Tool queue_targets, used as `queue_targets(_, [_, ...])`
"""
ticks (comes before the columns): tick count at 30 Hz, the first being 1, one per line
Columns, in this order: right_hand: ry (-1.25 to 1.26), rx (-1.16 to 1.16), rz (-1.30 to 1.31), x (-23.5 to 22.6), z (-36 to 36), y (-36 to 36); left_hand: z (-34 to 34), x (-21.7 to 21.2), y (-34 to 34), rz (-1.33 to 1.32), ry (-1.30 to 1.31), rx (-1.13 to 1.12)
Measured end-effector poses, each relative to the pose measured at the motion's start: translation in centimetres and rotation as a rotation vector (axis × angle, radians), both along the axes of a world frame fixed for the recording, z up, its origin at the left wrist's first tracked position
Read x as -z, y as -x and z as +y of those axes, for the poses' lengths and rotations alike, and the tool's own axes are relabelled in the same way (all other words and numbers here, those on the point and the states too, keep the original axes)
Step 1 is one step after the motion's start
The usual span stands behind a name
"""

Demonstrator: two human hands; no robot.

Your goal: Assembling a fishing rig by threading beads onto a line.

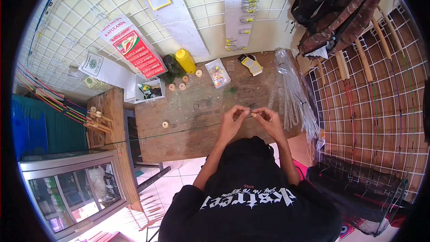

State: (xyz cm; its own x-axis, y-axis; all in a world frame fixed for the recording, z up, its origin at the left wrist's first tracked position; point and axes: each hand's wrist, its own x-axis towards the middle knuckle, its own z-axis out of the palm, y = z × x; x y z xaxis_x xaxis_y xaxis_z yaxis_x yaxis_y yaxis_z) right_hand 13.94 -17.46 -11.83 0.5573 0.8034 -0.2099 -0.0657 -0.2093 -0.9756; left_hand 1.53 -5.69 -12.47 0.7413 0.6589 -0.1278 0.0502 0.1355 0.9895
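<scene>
Grip: left hand (234, 123) and right hand (268, 122), fingertips pinched together, anything between too small to tell | thin dark line (179, 131): centre to left of frame, over bench (210, 101) | judged mid-work: finger work unfinished, release left; completed portion unclear

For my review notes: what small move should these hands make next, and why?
Perhaps steady the left hand and slightly adjust the right hand: both are pinched, nearly tip to tip, over the wooden table, with a thin dark line running left. Anything held is too small to tell.
</scene>
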Motion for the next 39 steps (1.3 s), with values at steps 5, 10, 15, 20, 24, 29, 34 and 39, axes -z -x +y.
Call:
queue_targets(5, [0.101,0.010,-0.199,0.6,-0.9,-2.6,2.0,-2.3,-1.6,0.040,-0.429,-0.081])
queue_targets(10, [0.073,0.079,-0.387,2.2,-1.9,-4.3,3.5,-3.7,-2.3,0.017,-0.306,-0.069])
queue_targets(15, [0.120,0.025,-0.336,4.6,-2.4,-5.0,4.1,-3.7,-2.7,-0.092,-0.185,-0.039])
queue_targets(20, [0.066,0.048,-0.302,8.8,-2.6,-5.3,4.3,-4.7,-2.4,-0.184,0.130,-0.016])
queue_targets(24, [0.114,0.075,-0.297,11.2,-3.1,-5.5,4.4,-5.2,-2.1,-0.334,0.382,0.017])
queue_targets(29, [0.108,0.113,-0.283,11.1,-2.9,-4.8,4.6,-4.5,-2.0,-0.461,0.461,0.066])
queue_targets(34, [0.138,0.109,-0.315,11.2,-3.0,-4.9,4.0,-2.9,-2.9,-0.597,0.665,-0.092])
queue_targets(39, [0.172,0.136,-0.304,10.1,-2.1,-4.4,2.4,-2.3,-3.9,-0.544,0.640,-0.086])
